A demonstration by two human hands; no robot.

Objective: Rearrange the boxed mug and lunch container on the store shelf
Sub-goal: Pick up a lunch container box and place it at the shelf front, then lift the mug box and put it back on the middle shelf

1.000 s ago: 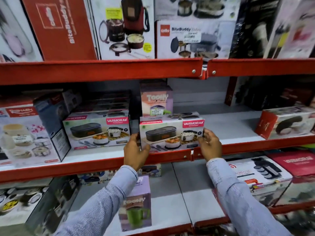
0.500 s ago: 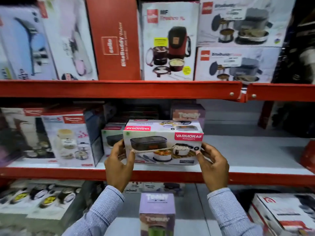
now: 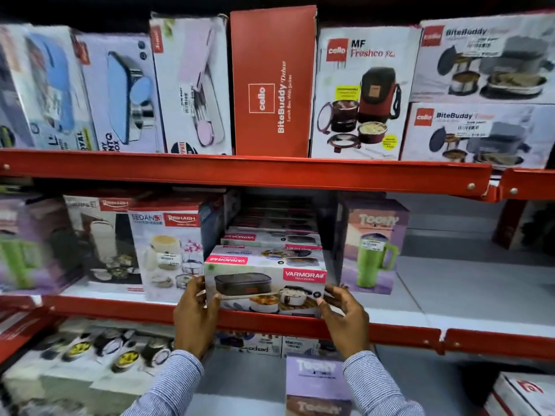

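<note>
A white Varmora lunch container box (image 3: 265,274) sits at the front edge of the middle shelf (image 3: 450,304), in front of a stack of like boxes (image 3: 270,237). My left hand (image 3: 195,313) grips its left end and my right hand (image 3: 345,316) holds its right end. A purple boxed mug with a green mug pictured (image 3: 372,244) stands upright just right of the stack. Another purple mug box (image 3: 315,382) stands on the lower shelf, between my forearms.
A Rishabh box (image 3: 165,247) stands directly left of the lunch box. Cello lunch box cartons (image 3: 271,85) fill the top shelf. The red shelf lip (image 3: 240,319) runs under my hands. Boxes lie on the lower shelf at left (image 3: 90,355) and far right (image 3: 522,394).
The lunch container box moved left along the middle shelf, held by both hands, and now sits in front of the matching stack. The camera view shifted left and up.
</note>
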